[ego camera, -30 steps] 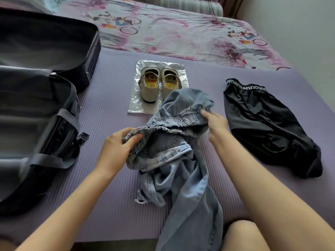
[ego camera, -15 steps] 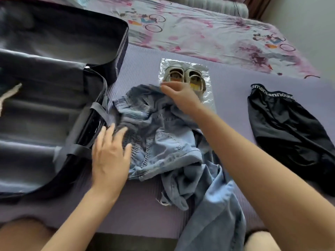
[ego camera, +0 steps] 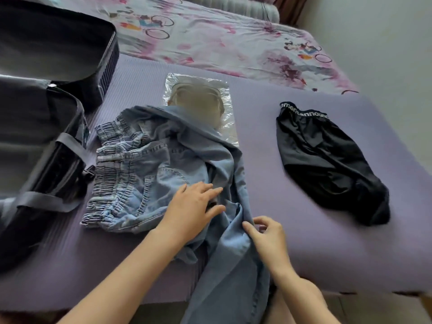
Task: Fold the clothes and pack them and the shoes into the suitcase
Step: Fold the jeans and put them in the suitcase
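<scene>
Jeans point(ego camera: 149, 164) lie spread for folding: left hand point(ego camera: 194, 206) flat, pinning them; right hand point(ego camera: 266, 235) pinches a leg, likely to straighten it.

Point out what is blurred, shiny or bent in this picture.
Head view: the shoes are smeared into a pale blur, while the stitching on the jeans is fairly crisp. Head view: the plastic sheet under the shoes glints. Head view: the light is soft and even, with no hard shadows. Head view: the wide lens bows the near edge of the purple mat.
</scene>
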{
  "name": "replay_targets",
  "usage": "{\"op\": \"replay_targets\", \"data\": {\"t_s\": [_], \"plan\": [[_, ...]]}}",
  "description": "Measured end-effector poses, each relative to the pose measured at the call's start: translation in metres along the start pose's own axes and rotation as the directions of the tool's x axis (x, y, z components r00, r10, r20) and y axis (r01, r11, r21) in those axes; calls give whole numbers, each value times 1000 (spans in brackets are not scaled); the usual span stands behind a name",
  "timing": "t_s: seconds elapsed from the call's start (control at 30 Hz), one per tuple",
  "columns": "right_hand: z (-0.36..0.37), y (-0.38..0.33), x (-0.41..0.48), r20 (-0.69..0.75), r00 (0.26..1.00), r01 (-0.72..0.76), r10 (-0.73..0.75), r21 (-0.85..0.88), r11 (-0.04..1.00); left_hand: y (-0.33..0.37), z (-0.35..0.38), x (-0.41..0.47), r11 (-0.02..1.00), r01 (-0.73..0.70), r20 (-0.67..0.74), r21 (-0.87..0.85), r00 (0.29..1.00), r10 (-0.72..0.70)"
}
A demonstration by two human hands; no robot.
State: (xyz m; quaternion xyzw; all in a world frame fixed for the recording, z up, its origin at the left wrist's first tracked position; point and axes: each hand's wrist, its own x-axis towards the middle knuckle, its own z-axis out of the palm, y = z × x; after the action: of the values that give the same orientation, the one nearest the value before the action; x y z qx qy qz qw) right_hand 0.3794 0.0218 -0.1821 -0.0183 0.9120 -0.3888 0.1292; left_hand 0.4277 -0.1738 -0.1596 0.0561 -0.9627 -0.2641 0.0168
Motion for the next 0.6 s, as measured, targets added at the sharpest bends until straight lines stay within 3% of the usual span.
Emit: {"op": "replay_targets", "data": {"t_s": [0.17,0.3,0.4,0.5,0.6], "plan": [[-54,-28,39,-111,993,69,-38,283,957,-17,-7,-8,997,-16,-154,-74,988,4],[-115,-64,126,-272,946,192,-175,37,981,-18,-16,-11,997,6,-151,-78,988,-18],[-142,-84,179,-310,932,144,-189,-162,976,-13,-16,-11,998,6,-160,-61,987,-16],[-132,-73,186,-267,950,51,-162,-379,924,-12,-14,-11,995,44,-177,-86,983,-59],[-90,-42,135,-116,938,285,-326,-277,918,-12,-12,-12,995,50,-181,-82,981,-64]]}}
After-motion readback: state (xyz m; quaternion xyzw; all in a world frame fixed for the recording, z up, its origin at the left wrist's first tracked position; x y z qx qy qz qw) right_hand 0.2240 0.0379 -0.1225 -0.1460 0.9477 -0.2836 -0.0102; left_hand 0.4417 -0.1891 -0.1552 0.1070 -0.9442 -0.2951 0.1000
